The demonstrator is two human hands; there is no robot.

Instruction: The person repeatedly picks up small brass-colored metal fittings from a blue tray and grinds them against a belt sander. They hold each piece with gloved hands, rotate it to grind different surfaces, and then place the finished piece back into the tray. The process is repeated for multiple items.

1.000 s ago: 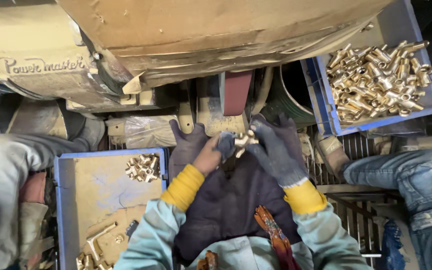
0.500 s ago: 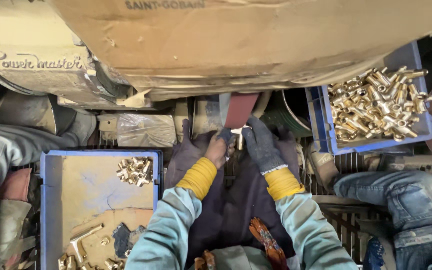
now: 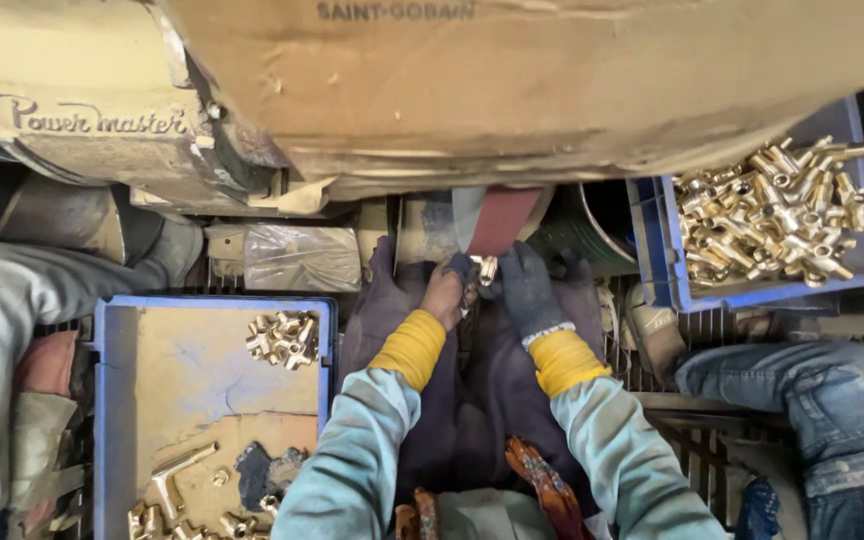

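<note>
Your left hand point(image 3: 445, 292) and your dark-gloved right hand point(image 3: 527, 290) were both pinched together on a small, shiny brass fitting point(image 3: 488, 268), held up against the reddish-brown sanding belt point(image 3: 502, 218), midway between the two blue plastic crates point(image 3: 112, 330) of similar brass parts.

Both arms reached forward from the bottom of the view, sleeves pale blue-green with yellow cuffs at the wrists. Forearms angled inward so the hands met near the centre. Left hand point(image 3: 446, 292) showed a bare back, with dark glove fabric over the fingers only; fingers curled, closed in a pinch. Right hand point(image 3: 526, 290) wore a dark grey glove, fingers bent and closed toward the left. Fingertips of the two hands sat just beside each other, nearly touching.
</note>
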